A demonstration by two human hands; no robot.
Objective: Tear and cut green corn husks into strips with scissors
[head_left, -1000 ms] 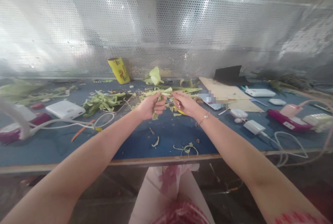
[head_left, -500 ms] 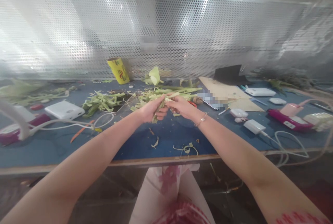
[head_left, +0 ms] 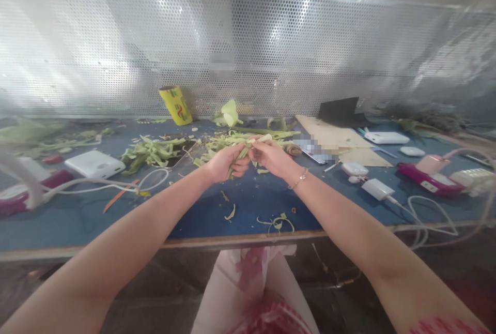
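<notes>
My left hand (head_left: 229,163) is closed around a green vegetable stalk (head_left: 241,155) near the middle of the blue table (head_left: 217,215). Beside it, my right hand (head_left: 270,157) has its fingers pinched at the upper end of the same stalk, close to my left fingertips. Behind both hands lies a loose heap of pale green stalks and strips (head_left: 217,143). Another pile of green pieces (head_left: 153,153) sits to the left, partly beside a dark flat object. Thin peelings (head_left: 278,223) lie near the table's front edge.
A yellow tube (head_left: 176,105) leans near the perforated metal panel (head_left: 271,55). White power banks (head_left: 94,163), cables and magenta power strips (head_left: 430,180) occupy both sides. Brown cardboard (head_left: 329,135), a phone (head_left: 313,150) and a white charger (head_left: 377,189) are on the right.
My right fingers have shifted slightly at the stalk's upper end, with the hand turned a little. My left hand keeps its hold, nearly in place.
</notes>
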